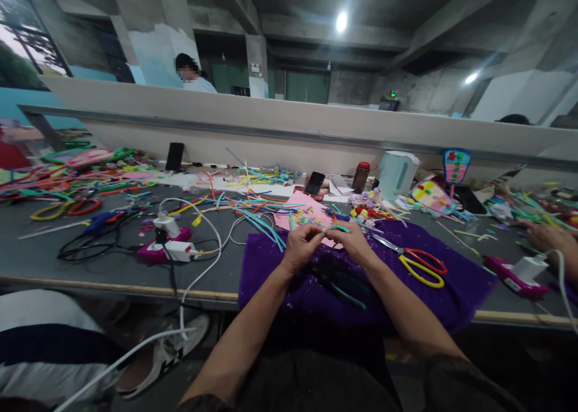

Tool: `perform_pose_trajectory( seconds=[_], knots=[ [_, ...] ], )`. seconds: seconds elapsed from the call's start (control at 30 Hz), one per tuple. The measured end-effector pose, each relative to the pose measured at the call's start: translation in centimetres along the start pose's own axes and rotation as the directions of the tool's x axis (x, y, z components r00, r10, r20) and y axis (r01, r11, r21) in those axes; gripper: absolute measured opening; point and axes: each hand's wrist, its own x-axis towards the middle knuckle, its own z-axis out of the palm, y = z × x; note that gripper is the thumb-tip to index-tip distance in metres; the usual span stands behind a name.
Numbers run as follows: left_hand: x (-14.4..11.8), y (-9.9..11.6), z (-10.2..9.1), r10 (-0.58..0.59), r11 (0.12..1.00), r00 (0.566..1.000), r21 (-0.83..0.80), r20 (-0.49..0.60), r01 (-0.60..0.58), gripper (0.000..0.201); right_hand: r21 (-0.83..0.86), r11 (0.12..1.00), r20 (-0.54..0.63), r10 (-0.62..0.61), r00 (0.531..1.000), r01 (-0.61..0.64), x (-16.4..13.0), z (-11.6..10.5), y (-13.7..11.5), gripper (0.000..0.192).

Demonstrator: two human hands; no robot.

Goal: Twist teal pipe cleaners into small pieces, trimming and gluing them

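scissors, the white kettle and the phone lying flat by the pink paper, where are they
scissors (422,266), head view, on the yellow and red handle loops
white kettle (396,174), head view, on its body
phone (314,183), head view, on its dark screen

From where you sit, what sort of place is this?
Probably a craft workshop with a shared workbench. Colourful pipe cleaners are strewn over it, scissors lie on a purple cloth, and both hands, left and right, bend a green strip.
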Motion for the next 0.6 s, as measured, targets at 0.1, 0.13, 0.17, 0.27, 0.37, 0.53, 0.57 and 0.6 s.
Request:
perform_pose_trajectory(
  seconds=[0.1, 0.13, 0.17, 0.27, 0.37, 0.53, 0.57, 0.6],
  knots=[
    [-0.08, -0.04, 0.02, 0.133, 0.974, 0.991, 0.181, 0.008, -0.132, 0.016, 0.084, 0.982, 0.052, 0.163, 0.985, -0.167, 0.33, -0.18, 0.15, 0.013],
    [-0.02, -0.12, -0.02, 0.1, 0.98, 0.995, 0.173, 0.02, -0.102, 0.018, 0.092, 0.98, 0.055, 0.173, 0.983, -0.178, 0.39, -0.25, 0.14, 0.013],
    [0.08, -0.22, -0.07, 0.029, 0.991, 0.999, 0.127, 0.03, -0.032, 0.021, 0.098, 0.979, 0.05, 0.173, 0.984, -0.178, 0.41, -0.32, 0.12, 0.013],
    [0.48, -0.45, -0.25, -0.25, 0.958, 0.965, -0.126, 0.077, 0.259, 0.036, 0.088, 0.981, 0.027, 0.169, 0.985, -0.171, 0.38, -0.38, 0.12, 0.014],
    [0.65, -0.38, -0.38, -0.376, 0.882, 0.918, -0.257, 0.123, 0.396, 0.041, 0.046, 0.986, 0.032, 0.158, 0.987, -0.159, 0.32, -0.22, 0.43, 0.015],
    [0.48, -0.15, -0.44, -0.332, 0.914, 0.933, -0.199, 0.14, 0.355, 0.027, -0.048, 0.995, 0.058, 0.091, 0.994, -0.088, 0.3, 0.12, 0.97, 0.017],
    [0.54, -0.2, -0.5, -0.348, 0.906, 0.93, -0.213, 0.12, 0.367, 0.026, -0.086, 0.994, 0.059, 0.065, 0.996, -0.06, 0.26, 0.11, 0.91, 0.018],
    [0.63, -0.28, -0.59, -0.386, 0.884, 0.917, -0.242, 0.101, 0.399, 0.024, -0.135, 0.991, 0.043, 0.022, 0.999, -0.016, 0.19, 0.04, 0.77, 0.019]
  ],
)
